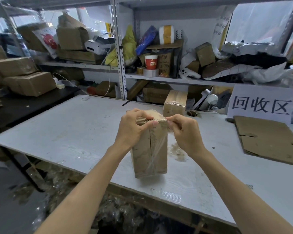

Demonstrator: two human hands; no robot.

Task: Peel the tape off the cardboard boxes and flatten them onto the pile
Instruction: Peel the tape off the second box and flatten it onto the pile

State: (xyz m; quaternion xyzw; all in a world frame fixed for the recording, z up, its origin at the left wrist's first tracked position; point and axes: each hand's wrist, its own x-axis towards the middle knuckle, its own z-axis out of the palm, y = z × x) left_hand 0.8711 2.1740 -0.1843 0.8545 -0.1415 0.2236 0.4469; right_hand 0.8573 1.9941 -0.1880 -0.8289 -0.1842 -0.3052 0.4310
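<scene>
Far left, on a dark bench: a stack of taped boxes [29,81], well apart from the work. Next, across the middle: a scuffed white table [74,132].

Left of centre, the left hand [134,125]: curled over the top end of the box, thumb laid along the near upper edge, clamping it steady.

At centre, the box [149,154]: small, tall, standing on end on the table near the front edge, with 1 seam down the near face. Foot slightly blurred, so contact with the table likely but not certain. Down the right part of that face: clear tape [159,149], glossy and wrinkled.

At the box's top right corner, the right hand [184,130]: fingers curled, thumb and forefinger pinching what looks like the free end of the tape.

Probably light and empty, given the easy 1-handed hold. Stiff along edges and corners, softer across the panels, so better gripped at the top end than squeezed mid-face. Tape thin, slick on the back, sticky underneath, prone to splitting or clinging to itself; best pinched close to the cardboard and drawn low along the seam.

Just right of the box: crumpled tape scraps [178,152] on the table. Behind them, toward the back edge: 1 more taped box [175,103]. Far right: flattened cardboard [267,139] lying under a paper sign [260,103], presumably the pile.
</scene>
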